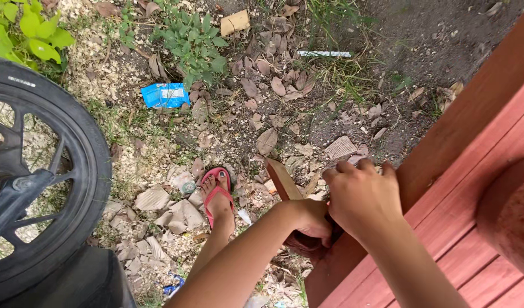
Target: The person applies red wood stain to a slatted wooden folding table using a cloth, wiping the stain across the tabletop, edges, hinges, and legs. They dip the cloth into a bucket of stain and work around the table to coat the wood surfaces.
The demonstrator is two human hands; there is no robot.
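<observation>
Both hands grip a wooden piece [283,178] at lower centre: left hand [308,219] clamped near its base, right hand [361,197] wrapped just beside, against the red plank edge [444,142]. Wood looks stiff, light, rough; best held low. Sandalled foot [218,197] rests left on the rubble.

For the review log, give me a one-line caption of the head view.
Both hands, left hand and right hand, grip a wooden piece against a red wooden edge, above a foot in a red sandal.
</observation>
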